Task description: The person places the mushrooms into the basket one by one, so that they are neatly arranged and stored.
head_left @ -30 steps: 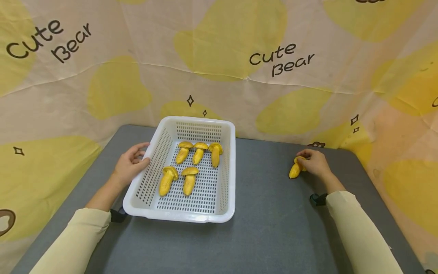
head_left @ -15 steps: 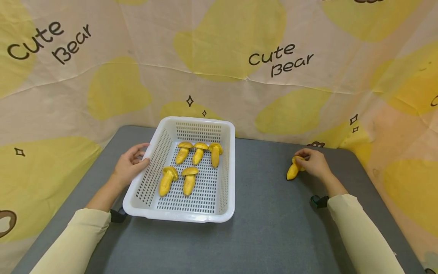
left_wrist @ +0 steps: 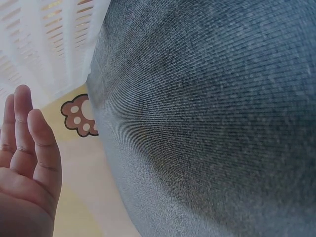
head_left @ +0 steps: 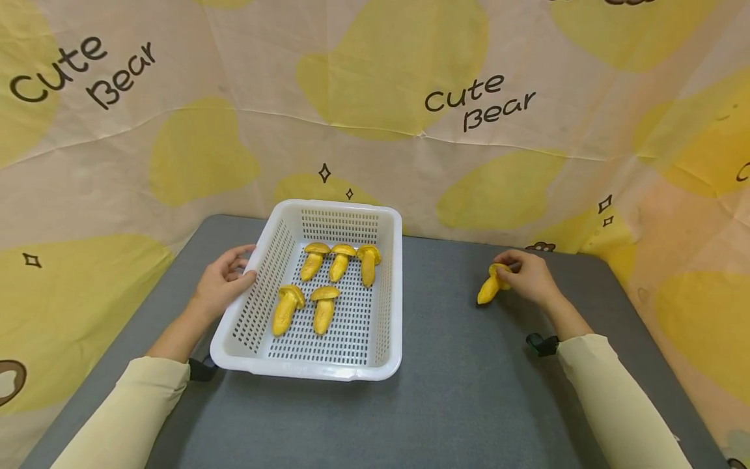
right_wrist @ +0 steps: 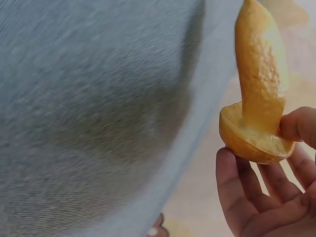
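At the right of the head view my right hand point(head_left: 527, 277) pinches a yellow mushroom point(head_left: 487, 292) by its cap. In the right wrist view the thumb lies by the base of the mushroom's stem point(right_wrist: 261, 64) and the fingers touch the cap. The stem points away from the palm. My left hand point(head_left: 219, 284) rests against the left side of a white perforated basket point(head_left: 305, 369), its fingers loosely extended. Several similar mushrooms point(head_left: 324, 309) lie in the basket, in a back row and a front row. In the left wrist view the fingers point(left_wrist: 22, 118) stand beside the basket wall point(left_wrist: 54, 49).
The basket stands left of centre on a dark grey table point(head_left: 445, 391). A patterned cloth backdrop point(head_left: 375, 78) hangs behind and at the sides of the table. Dark bands with the wrist cameras sit on both wrists.
My right hand has moved to the left with the mushroom, a short way toward the basket. The left hand, the basket and the mushrooms inside it have stayed in place.
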`<state>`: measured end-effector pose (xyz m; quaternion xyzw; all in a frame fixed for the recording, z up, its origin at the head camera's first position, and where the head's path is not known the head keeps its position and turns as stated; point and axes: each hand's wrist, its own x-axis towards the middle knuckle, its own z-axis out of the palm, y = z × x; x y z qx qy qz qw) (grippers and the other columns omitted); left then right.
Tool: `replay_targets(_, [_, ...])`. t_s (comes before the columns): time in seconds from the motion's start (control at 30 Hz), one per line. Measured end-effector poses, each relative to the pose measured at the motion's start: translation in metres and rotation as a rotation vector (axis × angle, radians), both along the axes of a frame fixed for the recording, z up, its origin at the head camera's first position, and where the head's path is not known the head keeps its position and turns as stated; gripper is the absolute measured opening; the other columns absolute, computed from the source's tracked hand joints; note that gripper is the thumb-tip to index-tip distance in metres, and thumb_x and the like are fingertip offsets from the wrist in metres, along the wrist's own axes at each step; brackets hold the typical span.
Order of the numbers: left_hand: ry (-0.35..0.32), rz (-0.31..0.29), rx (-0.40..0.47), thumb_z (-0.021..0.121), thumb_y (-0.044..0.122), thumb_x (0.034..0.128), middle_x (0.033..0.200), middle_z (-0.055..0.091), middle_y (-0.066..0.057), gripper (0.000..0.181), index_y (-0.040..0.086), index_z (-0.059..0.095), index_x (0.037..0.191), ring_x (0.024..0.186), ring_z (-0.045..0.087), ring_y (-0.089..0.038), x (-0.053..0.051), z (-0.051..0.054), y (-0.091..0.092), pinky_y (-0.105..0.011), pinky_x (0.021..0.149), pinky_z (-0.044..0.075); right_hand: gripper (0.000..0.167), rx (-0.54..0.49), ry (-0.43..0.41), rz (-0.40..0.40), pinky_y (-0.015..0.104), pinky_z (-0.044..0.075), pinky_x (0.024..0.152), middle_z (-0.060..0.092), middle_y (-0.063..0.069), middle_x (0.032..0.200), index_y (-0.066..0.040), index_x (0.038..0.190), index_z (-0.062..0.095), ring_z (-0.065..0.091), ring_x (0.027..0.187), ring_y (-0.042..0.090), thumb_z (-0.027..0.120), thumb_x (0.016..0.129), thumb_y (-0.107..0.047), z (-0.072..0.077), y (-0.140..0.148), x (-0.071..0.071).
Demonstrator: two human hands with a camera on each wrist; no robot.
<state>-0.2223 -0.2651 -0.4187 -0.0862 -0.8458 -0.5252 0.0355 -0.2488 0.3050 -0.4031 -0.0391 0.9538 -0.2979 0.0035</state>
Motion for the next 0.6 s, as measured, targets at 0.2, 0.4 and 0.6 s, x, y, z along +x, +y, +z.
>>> replay_targets(0.2, [0.006,0.003,-0.003,0.057,0.009,0.093,0.104,0.061,-0.01,0.051,0.004,0.042,0.142,0.068,0.065,-0.001,0.0,-0.001,0.0,-0.028,0.057,0.058,0.027,-0.02,0.007,0.044,0.038,0.057,0.072,0.064,0.022,0.116,-0.005,0.119,0.062,0.063,0.101,0.036,0.059,0.095,-0.017,0.01,-0.013,0.002])
replay_targets(0.4, [0.011,0.001,-0.007,0.056,0.01,0.0932,0.107,0.06,-0.018,0.051,0.004,0.042,0.141,0.068,0.065,-0.001,0.001,0.0,0.001,-0.028,0.057,0.058,0.025,-0.022,0.042,0.081,0.042,0.058,0.074,0.063,0.02,0.119,-0.006,0.116,0.064,0.063,0.104,0.039,0.06,0.094,-0.015,0.019,-0.025,0.003])
replay_targets(0.6, [0.019,0.002,-0.007,0.057,0.01,0.0931,0.109,0.059,-0.024,0.051,0.003,0.042,0.141,0.067,0.064,-0.001,0.001,-0.001,0.001,-0.028,0.056,0.058,0.023,-0.026,0.089,0.126,0.044,0.058,0.075,0.065,0.017,0.116,-0.007,0.114,0.065,0.063,0.103,0.037,0.063,0.092,-0.014,0.03,-0.037,0.005])
